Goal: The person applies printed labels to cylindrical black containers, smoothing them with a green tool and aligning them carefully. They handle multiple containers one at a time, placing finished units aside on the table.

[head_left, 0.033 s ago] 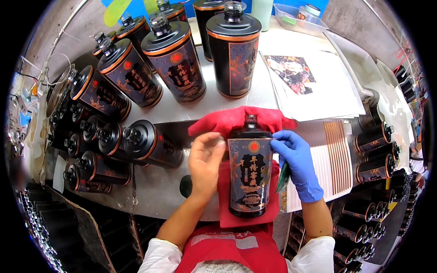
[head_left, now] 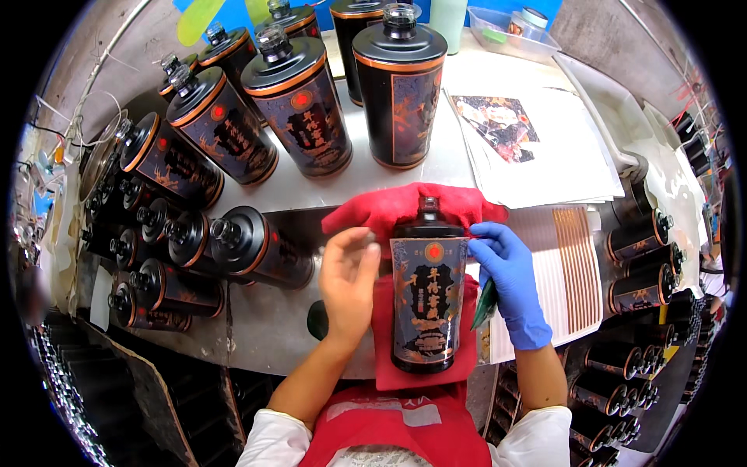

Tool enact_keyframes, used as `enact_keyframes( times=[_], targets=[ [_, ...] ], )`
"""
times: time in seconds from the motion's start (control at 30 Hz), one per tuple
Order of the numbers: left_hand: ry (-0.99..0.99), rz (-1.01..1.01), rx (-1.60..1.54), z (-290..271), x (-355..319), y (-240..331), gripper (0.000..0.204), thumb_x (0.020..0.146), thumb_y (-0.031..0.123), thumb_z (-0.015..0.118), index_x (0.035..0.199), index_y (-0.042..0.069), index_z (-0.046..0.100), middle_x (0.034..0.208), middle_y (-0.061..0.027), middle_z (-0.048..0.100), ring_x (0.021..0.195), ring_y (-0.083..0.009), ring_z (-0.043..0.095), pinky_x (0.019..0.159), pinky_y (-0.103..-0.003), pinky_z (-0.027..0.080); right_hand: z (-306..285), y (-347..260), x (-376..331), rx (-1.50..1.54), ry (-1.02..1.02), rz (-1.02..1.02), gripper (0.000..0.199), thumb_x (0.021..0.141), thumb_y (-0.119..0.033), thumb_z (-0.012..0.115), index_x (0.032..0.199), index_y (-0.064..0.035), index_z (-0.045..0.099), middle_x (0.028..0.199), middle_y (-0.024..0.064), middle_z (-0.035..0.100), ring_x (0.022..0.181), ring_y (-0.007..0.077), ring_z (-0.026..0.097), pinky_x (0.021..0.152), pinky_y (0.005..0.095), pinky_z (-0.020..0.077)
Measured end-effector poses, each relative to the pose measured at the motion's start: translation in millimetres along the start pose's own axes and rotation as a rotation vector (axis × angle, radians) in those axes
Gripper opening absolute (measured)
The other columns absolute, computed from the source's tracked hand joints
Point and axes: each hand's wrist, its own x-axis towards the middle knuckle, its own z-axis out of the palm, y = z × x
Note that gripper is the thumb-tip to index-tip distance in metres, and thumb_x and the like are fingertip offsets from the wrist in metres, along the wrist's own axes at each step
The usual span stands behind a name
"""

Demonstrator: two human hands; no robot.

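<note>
A black bottle (head_left: 427, 303) lies on its back on red cloth (head_left: 354, 208), its neck pointing away from me. Its front carries a dark label (head_left: 412, 268) with copper print and a red-orange round emblem. Beside the label's upper left edge, my bare left hand (head_left: 348, 284) is open, fingers apart and clear of the bottle. My right hand (head_left: 510, 284) wears a blue glove. Its thumb and forefinger are at the label's upper right corner; whether they pinch it I cannot tell. Tucked in that hand is a flat green scraper-like piece (head_left: 486, 303).
Several labelled black bottles (head_left: 299, 117) stand at the back left; more (head_left: 257, 245) lie at the left. On the right are a striped label sheet (head_left: 552, 272) and white paper (head_left: 576, 156). Bottles (head_left: 642, 288) line the right side. A clear plastic tub (head_left: 498, 35) sits at the back.
My left hand has shifted slightly left, away from the label's edge. My right hand has moved slightly right. The bottle looks the same.
</note>
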Motion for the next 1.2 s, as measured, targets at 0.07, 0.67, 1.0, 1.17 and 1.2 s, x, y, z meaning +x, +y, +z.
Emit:
enact_keyframes(
  times=[0.07,0.67,1.0,1.17,1.2],
  targets=[
    [-0.083,0.121,0.163,-4,-9,0,0.038,0.088,0.008,0.055,0.123,-0.002,0.044,0.124,-0.0148,0.045,0.11,-0.0205,0.047,0.092,-0.03,0.038,-4,8,-12,-0.184,0.04,-0.183,0.051,0.079,-0.012,0.068,0.125,-0.0035,0.047,0.097,0.0029,0.055,0.059,0.0028,0.049,0.05,0.0166,0.039],
    [-0.763,0.108,0.357,-17,-25,5,0.088,0.087,0.027,0.058,0.144,0.002,-0.003,0.146,-0.0308,0.002,0.137,-0.0417,0.009,0.109,-0.04,0.015,7,18,-72,-0.811,-0.311,-0.256,0.094,0.079,-0.056,0.057,0.146,-0.0116,0.007,0.127,0.0196,0.038,0.098,0.0378,0.057,0.074,0.039,0.0496],
    [-0.637,0.161,0.437,-16,-22,5,0.083,0.089,0.032,0.052,0.143,-0.001,-0.001,0.147,-0.0286,0.006,0.137,-0.0395,0.009,0.109,-0.04,0.011,1,22,-90,-0.591,-0.241,-0.077,0.084,0.079,-0.034,0.068,0.142,-0.0068,0.02,0.115,0.0127,0.047,0.069,0.0179,0.055,0.062,0.0282,0.0469],
    [-0.549,0.359,0.55,-17,-23,14,0.067,0.09,0.036,0.049,0.139,-0.003,0.027,0.145,-0.0296,0.011,0.135,-0.0396,0.014,0.109,-0.042,0.01,-9,29,-83,-0.029,-0.115,0.229,0.028,0.084,-0.008,0.06,0.11,-0.0025,0.055,0.085,0.0026,0.056,0.053,0.0023,0.045,0.049,0.0166,0.0385],
    [-0.565,0.4,0.612,-18,-24,15,0.065,0.09,0.036,0.05,0.137,-0.004,0.03,0.144,-0.0304,0.011,0.135,-0.04,0.015,0.109,-0.042,0.01,-9,28,-81,0.003,-0.094,0.287,0.02,0.087,-0.01,0.057,0.105,-0.002,0.057,0.08,0.0026,0.057,0.05,0.0025,0.045,0.046,0.0166,0.0371]
  ],
)
